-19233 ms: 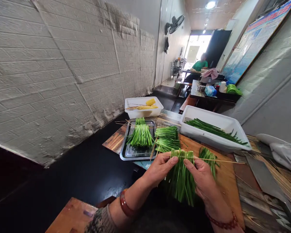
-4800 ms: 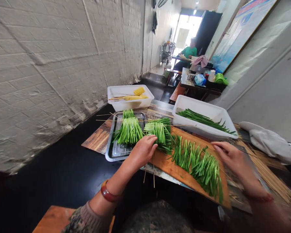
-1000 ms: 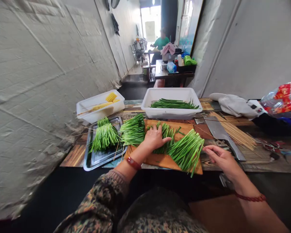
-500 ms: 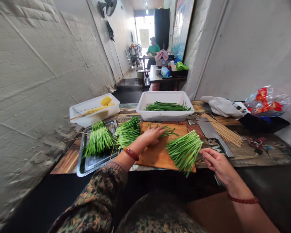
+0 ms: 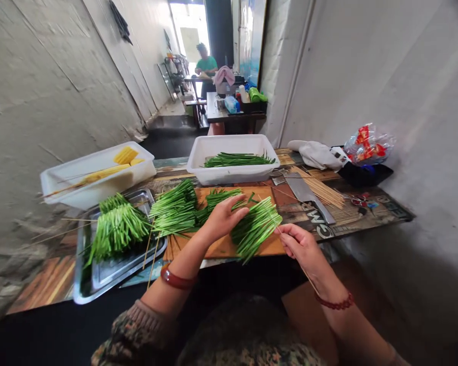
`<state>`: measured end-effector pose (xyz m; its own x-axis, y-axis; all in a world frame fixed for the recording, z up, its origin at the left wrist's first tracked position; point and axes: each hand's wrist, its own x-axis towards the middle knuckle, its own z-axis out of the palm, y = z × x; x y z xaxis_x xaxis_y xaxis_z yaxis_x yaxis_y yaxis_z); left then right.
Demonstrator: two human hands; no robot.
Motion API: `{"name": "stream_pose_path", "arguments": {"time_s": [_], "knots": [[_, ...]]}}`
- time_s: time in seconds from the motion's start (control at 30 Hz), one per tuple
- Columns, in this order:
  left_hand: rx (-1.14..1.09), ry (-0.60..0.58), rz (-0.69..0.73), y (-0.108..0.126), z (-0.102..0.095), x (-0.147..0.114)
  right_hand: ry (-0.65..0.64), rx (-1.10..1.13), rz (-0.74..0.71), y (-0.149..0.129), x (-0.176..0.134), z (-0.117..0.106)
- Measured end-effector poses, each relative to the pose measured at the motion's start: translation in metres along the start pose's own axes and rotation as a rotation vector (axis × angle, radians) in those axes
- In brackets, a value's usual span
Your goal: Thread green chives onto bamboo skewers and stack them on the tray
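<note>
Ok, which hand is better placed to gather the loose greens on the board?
Probably the left hand: it's open, right by the loose greens, while the right hand holds the skewered bunch.

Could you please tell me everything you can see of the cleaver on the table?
The cleaver has a broad, flat, grey blade that looks like metal and a slimmer grey handle. It lies flat on the wood-patterned table, right of the cutting board, with its handle angled toward the near right. Thin wooden skewers lie along its right side; whether they touch it is unclear. The right hand is nearby but not touching it.
</note>
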<state>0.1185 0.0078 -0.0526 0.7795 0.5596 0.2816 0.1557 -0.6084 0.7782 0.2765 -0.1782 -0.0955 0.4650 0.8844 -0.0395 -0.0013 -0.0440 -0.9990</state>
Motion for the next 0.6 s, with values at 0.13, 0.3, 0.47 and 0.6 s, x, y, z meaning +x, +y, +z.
{"name": "stream_pose_path", "arguments": {"time_s": [0.13,0.3,0.47,0.6], "knots": [[-0.283,-0.175,0.000,0.020,0.005,0.003,-0.037,-0.076,-0.084,-0.013,-0.019,0.006],[-0.455,-0.325,-0.087,0.032,0.001,-0.008,-0.026,-0.014,-0.096,-0.013,-0.032,0.010],[-0.508,-0.363,-0.120,0.029,0.000,-0.018,-0.047,0.142,-0.013,-0.007,-0.040,0.020],[-0.535,-0.377,-0.149,0.023,0.004,-0.021,-0.098,0.036,-0.068,-0.013,-0.036,0.024]]}}
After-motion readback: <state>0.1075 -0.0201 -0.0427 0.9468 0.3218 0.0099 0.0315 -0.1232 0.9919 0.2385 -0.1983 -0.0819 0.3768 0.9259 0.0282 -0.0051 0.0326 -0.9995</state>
